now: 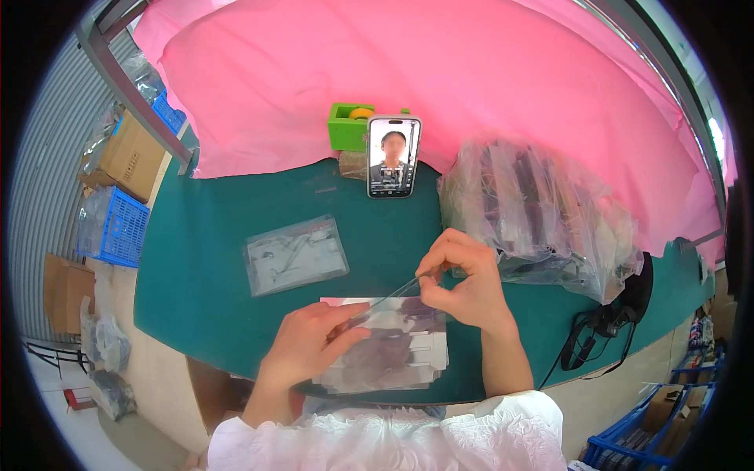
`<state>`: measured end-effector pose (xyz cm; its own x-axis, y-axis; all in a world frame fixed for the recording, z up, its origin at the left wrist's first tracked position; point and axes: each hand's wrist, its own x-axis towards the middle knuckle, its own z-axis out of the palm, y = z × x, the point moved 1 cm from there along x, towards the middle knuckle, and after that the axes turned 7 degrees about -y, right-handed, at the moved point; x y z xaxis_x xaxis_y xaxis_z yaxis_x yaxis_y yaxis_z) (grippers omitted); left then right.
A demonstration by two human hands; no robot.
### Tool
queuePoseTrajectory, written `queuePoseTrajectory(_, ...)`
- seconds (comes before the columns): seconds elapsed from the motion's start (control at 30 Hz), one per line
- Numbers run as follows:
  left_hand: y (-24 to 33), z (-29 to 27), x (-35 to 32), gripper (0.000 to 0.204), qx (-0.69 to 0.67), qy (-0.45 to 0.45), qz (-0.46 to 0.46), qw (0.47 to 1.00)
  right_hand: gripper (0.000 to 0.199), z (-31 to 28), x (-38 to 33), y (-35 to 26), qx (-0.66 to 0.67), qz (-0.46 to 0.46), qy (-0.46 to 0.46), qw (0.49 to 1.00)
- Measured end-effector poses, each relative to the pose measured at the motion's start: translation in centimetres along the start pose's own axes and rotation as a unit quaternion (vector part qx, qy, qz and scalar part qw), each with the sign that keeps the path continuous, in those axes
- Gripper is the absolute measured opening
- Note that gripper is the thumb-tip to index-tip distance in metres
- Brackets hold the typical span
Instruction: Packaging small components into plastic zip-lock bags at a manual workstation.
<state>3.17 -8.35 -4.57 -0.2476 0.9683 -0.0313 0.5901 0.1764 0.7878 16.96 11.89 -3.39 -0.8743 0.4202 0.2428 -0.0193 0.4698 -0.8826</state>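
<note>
My left hand (310, 343) presses down on a clear plastic packet (393, 353) holding white card and dark purple pieces, near the front edge of the green table (204, 306). My right hand (463, 282) pinches the raised clear flap of that packet between thumb and fingers, just above it. A second clear packet (296, 254) lies flat on the table to the upper left of my hands.
A phone (393, 156) stands upright at the back with a person on its screen, a green tape dispenser (350, 125) behind it. A heap of clear bags (542, 216) is at the right, black straps (605, 326) beside it. Pink cloth (408, 71) hangs behind. Blue crates (116, 228) and cardboard boxes (129, 161) stand on the left.
</note>
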Motion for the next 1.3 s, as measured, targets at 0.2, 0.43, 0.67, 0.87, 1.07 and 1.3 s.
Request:
queuePoseTrajectory(0.2,-0.9,0.2,-0.4,0.019,-0.01,-0.041,-0.004,0.999,0.016,0.0,0.1,-0.3,0.007,-0.015,-0.021,1.0)
queuePoseTrajectory(0.43,-2.0,-0.3,-1.4,0.018,0.012,-0.042,-0.011,0.999,0.017,-0.9,-0.1,0.6,0.016,-0.003,-0.017,1.0)
queuePoseTrajectory(0.67,-1.6,-1.2,-2.0,0.015,-0.067,-0.015,-0.107,0.992,0.017,-1.0,-0.1,1.0,0.032,-0.004,0.004,0.999)
queuePoseTrajectory(0.87,-2.6,-1.8,-2.5,0.011,-0.038,-0.02,-0.002,0.999,0.014,-0.6,0.3,0.9,0.027,0.002,-0.019,0.999)
queuePoseTrajectory(1.07,-3.4,-3.2,-3.7,0.014,-0.092,-0.008,-0.086,0.992,0.033,0.6,2.8,3.1,0.143,0.076,-0.027,0.986)
queuePoseTrajectory(1.3,-4.3,-3.9,-6.0,0.017,-0.123,-0.121,-0.116,0.978,0.058,3.2,7.7,7.1,-0.28,0.102,-0.103,0.949)
